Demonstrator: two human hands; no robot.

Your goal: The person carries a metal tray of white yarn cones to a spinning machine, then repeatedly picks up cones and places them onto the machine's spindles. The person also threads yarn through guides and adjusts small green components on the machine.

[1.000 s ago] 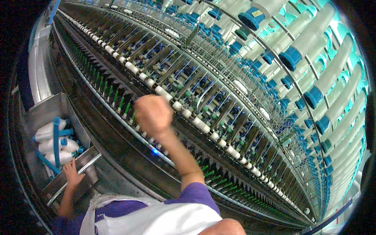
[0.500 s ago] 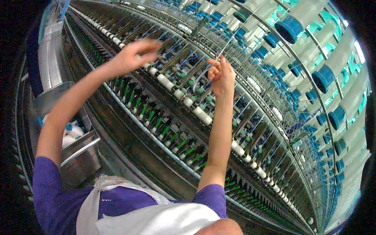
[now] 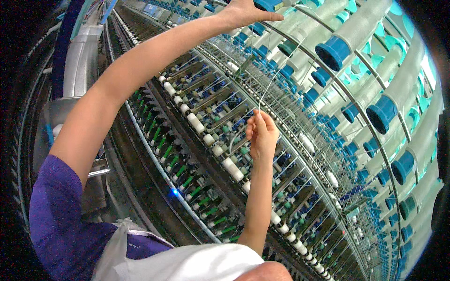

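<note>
**Strand drawn down from an overhead bobbin on the spinning frame**

The right hand [image 3: 261, 133] pinches the lower end of a thin pale strand [image 3: 268, 89] between thumb and fingertips, the fingers closed together and pointing up toward 12 o'clock. From that pinch the strand rises toward 1 o'clock, to the upper row of bobbins. There the left hand [image 3: 243, 11], arm stretched across from 8 o'clock, rests on a blue-capped bobbin [image 3: 272, 4] at the top edge of the view; its thumb and forefinger lie along the blue cap, but whether they actually clamp it or only steady it I cannot tell, since the frame cuts the hand off.

Around the right hand, at 6 and 7 o'clock, runs the drafting zone of the spinning frame [image 3: 220, 154]: white rollers in a diagonal line, with green spindle tops [image 3: 187, 180] below them. At 3 o'clock hang the rows of large pale bobbins with blue ends [image 3: 375, 112]. At 9 o'clock sits a grey metal trolley [image 3: 96, 164].

By my judgement the step in hand is leading the strand down from the bobbin toward the rollers. The next move likely calls for a gentle, even pull, keeping the strand clear of neighbouring lines and guiding it into the right roller position without breaking it.
</note>
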